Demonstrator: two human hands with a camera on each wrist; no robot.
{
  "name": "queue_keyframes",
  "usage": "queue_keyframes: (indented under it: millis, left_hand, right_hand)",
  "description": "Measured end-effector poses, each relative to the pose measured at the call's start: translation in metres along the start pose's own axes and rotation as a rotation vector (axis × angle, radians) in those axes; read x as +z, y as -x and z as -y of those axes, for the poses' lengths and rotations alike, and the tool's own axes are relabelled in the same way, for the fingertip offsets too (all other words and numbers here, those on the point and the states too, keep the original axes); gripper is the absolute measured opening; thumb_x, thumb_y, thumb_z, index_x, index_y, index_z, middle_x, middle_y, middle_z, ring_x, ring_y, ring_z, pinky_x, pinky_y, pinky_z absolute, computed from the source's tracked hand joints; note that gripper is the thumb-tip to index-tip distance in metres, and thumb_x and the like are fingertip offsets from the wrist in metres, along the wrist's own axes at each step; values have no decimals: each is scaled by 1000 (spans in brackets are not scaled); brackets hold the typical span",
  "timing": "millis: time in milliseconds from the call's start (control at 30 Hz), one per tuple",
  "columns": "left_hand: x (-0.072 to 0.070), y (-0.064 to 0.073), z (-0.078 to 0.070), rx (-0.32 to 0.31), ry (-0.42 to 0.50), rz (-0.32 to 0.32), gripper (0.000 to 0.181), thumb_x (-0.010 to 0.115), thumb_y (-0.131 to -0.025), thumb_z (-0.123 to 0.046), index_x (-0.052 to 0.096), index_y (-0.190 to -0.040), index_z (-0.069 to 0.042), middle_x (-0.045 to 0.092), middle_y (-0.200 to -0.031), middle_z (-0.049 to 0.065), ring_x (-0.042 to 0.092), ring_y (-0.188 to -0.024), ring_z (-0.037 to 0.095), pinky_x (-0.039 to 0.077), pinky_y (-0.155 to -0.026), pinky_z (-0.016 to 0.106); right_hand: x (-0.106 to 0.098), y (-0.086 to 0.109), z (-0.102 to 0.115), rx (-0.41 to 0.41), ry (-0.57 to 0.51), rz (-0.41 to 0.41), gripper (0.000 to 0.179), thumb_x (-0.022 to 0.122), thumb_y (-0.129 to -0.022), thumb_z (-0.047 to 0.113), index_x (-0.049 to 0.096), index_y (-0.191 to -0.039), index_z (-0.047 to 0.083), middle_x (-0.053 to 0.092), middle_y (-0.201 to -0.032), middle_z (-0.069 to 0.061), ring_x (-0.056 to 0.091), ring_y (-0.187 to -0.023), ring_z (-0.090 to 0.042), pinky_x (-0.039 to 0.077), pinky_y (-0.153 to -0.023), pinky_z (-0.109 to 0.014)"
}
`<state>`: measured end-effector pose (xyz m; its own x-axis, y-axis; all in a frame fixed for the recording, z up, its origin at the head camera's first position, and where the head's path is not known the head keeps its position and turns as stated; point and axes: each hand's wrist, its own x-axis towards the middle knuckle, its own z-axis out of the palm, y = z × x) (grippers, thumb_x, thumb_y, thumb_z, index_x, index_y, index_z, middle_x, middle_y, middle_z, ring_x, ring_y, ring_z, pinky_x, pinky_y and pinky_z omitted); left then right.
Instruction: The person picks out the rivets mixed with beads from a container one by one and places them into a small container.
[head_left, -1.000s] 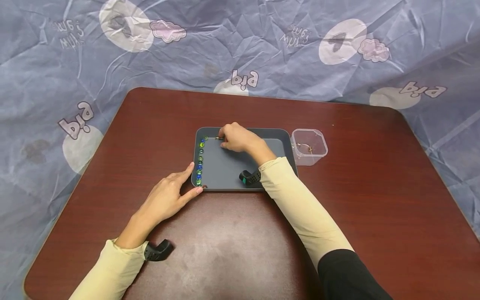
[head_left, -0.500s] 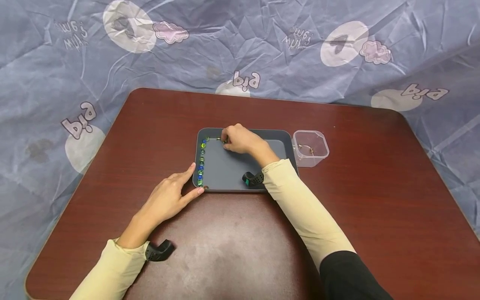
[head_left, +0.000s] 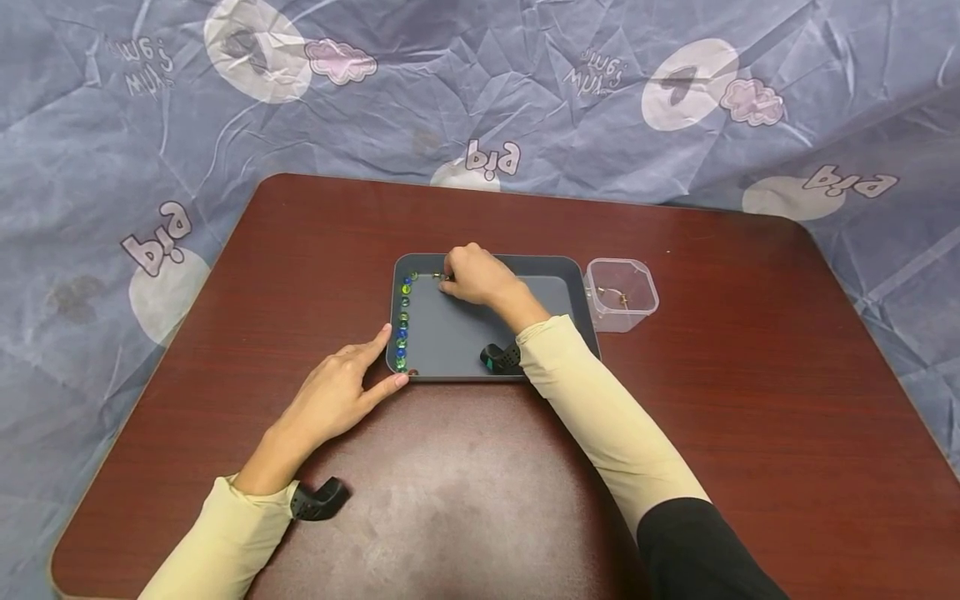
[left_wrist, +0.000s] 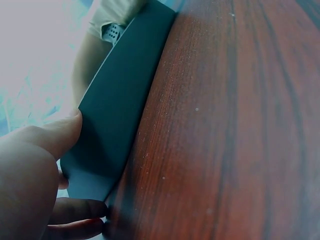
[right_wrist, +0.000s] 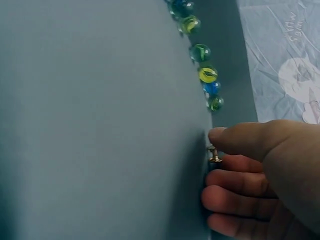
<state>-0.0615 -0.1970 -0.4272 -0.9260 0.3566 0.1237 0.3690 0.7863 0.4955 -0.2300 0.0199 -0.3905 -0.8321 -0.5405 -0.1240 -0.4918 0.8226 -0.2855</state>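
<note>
A grey tray (head_left: 480, 350) lies on the table with a row of blue, green and yellow glass marbles (head_left: 402, 333) along its left side. At the front left corner my left hand (head_left: 333, 392) touches the tray's outside, thumb at the front edge and index finger at the left side. By the far wall inside the tray, my right hand (head_left: 476, 275) pinches a small gold push pin (right_wrist: 215, 155) between thumb and index finger. Another gold push pin (head_left: 437, 275) stands just left of these fingertips. A reddish-brown bead-like piece (head_left: 413, 373) sits near the left thumb.
To the right of the tray stands a clear plastic box (head_left: 621, 292) with a few gold pieces inside. The brown wooden table (head_left: 480, 467) extends around them, and a printed grey-blue cloth (head_left: 420, 100) hangs behind its far edge.
My right hand has shifted very slightly along the far wall, and a gold push pin now shows apart from its fingertips. The left hand has stayed at the tray corner.
</note>
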Motion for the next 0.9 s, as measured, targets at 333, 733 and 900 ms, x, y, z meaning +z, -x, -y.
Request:
queue_keyframes:
  millis: [333, 733, 900]
  left_hand:
    - [-1, -1, -1, 6, 3, -6, 79, 66, -94, -46, 35, -152, -3, 54, -139, 23, 53, -126, 38, 44, -100, 54]
    - [0, 0, -1, 10, 5, -10, 78, 66, -93, -45, 36, -152, -3, 54, -138, 24, 53, -125, 38, 44, -100, 53]
    - [0, 0, -1, 5, 3, -8, 79, 66, -94, -46, 35, -152, -4, 54, -139, 23, 52, -126, 38, 43, -100, 53]
  right_hand:
    - [3, 0, 5, 8, 42, -44, 18, 67, -95, 21, 70, -82, 7, 63, -72, -3, 56, -64, -16, 45, -61, -31]
    - [-1, 6, -1, -41, 5, -27, 14, 66, -93, 13, 72, -98, 1, 69, -87, -8, 63, -76, -18, 52, -72, -34]
    - [-4, 8, -2, -63, -7, -15, 17, 64, -93, 8, 72, -105, 0, 71, -97, -11, 67, -87, -21, 54, -79, -34]
